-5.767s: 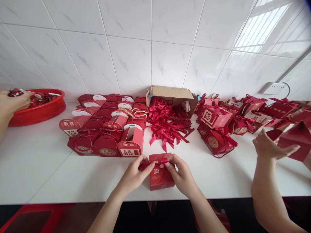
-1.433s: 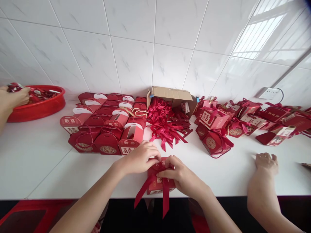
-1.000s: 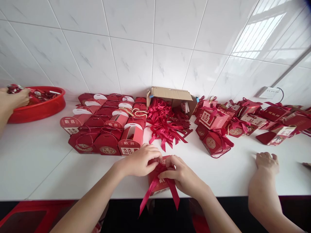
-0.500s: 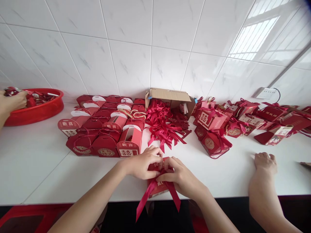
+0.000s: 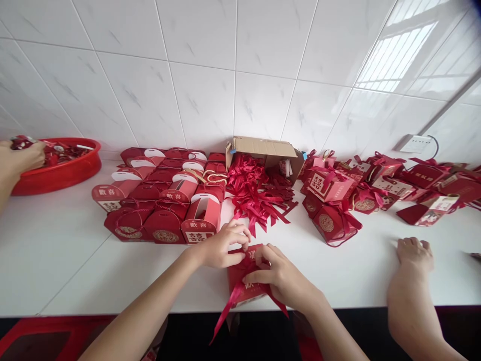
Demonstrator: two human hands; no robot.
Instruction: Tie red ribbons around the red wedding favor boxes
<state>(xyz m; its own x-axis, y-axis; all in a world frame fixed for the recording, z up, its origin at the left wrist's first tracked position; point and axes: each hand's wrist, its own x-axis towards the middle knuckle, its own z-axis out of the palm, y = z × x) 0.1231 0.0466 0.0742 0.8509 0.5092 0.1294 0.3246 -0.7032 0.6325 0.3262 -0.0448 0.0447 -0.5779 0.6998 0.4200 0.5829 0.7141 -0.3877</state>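
Note:
A small red gift box [image 5: 236, 281] lies on the white counter [image 5: 75, 260] near its front edge. A red ribbon [image 5: 229, 311] is wrapped over it, and its two tails hang past the edge. My left hand [image 5: 221, 245] pinches the ribbon at the top of the box, fingers curled. My right hand [image 5: 280, 276] rests over the box's right side and grips the ribbon there.
Rows of red gift boxes [image 5: 165, 195] stand behind on the left. A cardboard box [image 5: 263, 150] spills loose red ribbons [image 5: 255, 195]. Ribboned boxes [image 5: 334, 215] lie to the right. Another person's hand [image 5: 413, 255] rests at right; a third hand [image 5: 18, 158] reaches into a red basin [image 5: 67, 170].
Over the last seconds a ribbon was wound round the box and my hands closed over its top. The ribbon tails have swung a little; the hand at right put down its box.

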